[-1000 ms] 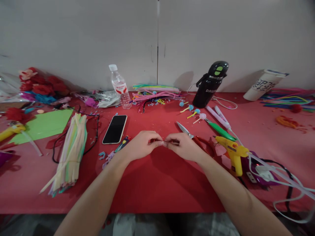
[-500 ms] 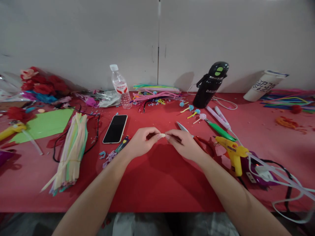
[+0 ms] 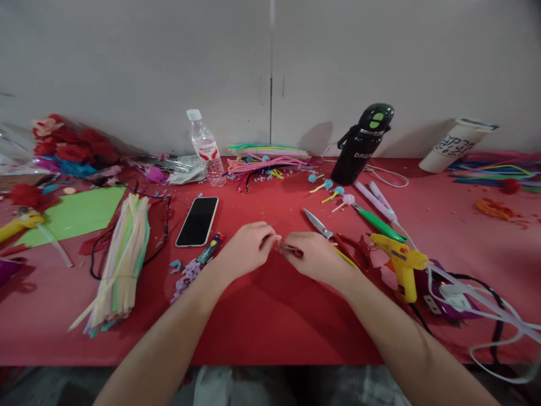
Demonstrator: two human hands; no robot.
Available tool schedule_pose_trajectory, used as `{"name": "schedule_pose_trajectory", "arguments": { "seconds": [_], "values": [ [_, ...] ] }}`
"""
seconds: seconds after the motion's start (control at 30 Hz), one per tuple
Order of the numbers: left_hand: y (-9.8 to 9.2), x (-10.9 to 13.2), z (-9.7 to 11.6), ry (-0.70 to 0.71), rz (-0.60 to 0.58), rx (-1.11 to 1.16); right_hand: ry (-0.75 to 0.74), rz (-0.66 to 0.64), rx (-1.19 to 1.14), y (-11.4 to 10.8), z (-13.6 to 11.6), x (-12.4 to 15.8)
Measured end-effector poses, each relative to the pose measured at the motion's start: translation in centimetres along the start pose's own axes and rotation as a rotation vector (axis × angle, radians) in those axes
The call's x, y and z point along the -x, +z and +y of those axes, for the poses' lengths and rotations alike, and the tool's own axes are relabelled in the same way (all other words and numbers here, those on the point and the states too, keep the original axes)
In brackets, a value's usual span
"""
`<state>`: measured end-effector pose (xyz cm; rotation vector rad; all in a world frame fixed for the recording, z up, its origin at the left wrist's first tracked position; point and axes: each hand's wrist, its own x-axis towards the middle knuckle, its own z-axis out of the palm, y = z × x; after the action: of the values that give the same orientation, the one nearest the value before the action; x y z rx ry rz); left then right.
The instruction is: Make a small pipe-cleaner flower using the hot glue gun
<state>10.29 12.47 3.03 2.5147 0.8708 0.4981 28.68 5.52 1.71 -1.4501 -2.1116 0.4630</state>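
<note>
Both of my hands meet at the middle of the red table (image 3: 270,316). My left hand (image 3: 245,251) and my right hand (image 3: 315,256) each pinch one end of a small red piece (image 3: 288,248), thin like a pipe cleaner, held between the fingertips just above the cloth. What exactly it is stays too small to tell. Red-handled scissors (image 3: 338,237) lie right behind my right hand. A black phone (image 3: 197,221) lies face up to the left of my left hand.
A yellow glue gun (image 3: 401,265) with white cables sits at the right. Pale pipe cleaners in a bundle (image 3: 124,256) lie at the left beside green paper (image 3: 76,214). Along the wall stand a water bottle (image 3: 205,148), a black flask (image 3: 363,144) and a tipped paper cup (image 3: 454,144).
Both hands stayed at the table's middle, fingertips working together. A pale bit seen between them half a second ago is hidden now; a red piece shows there.
</note>
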Motion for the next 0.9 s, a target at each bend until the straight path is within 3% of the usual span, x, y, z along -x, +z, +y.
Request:
{"name": "schedule_pose_trajectory", "arguments": {
  "seconds": [0.13, 0.23, 0.37, 0.5, 0.7, 0.77, 0.9],
  "values": [
    [0.2, 0.2, 0.1, 0.095, -0.106, 0.001, -0.056, 0.013, -0.086, -0.3, 0.3, 0.1],
    [-0.1, 0.3, 0.2, 0.112, -0.135, 0.111, -0.013, 0.043, -0.242, -0.7, 0.4, 0.0],
    [-0.8, 0.3, 0.4, 0.046, -0.08, 0.379, 0.071, 0.109, -0.381, -1.4, 0.3, -0.3],
    [-0.9, 0.2, 0.7, -0.035, 0.013, 0.515, 0.092, 0.147, -0.368, -1.2, 0.5, -0.5],
    [0.0, -0.2, 0.1, -0.075, 0.218, 0.244, 0.057, 0.073, -0.166, 0.0, 0.3, -0.2],
    [0.3, -0.2, -0.3, -0.039, 0.185, 0.103, 0.053, 0.048, -0.1, 0.1, 0.2, -0.1],
    [0.7, -0.1, -0.7, 0.043, 0.014, -0.054, 0.018, 0.063, -0.07, -0.1, 0.4, 0.1]
  ]
}}
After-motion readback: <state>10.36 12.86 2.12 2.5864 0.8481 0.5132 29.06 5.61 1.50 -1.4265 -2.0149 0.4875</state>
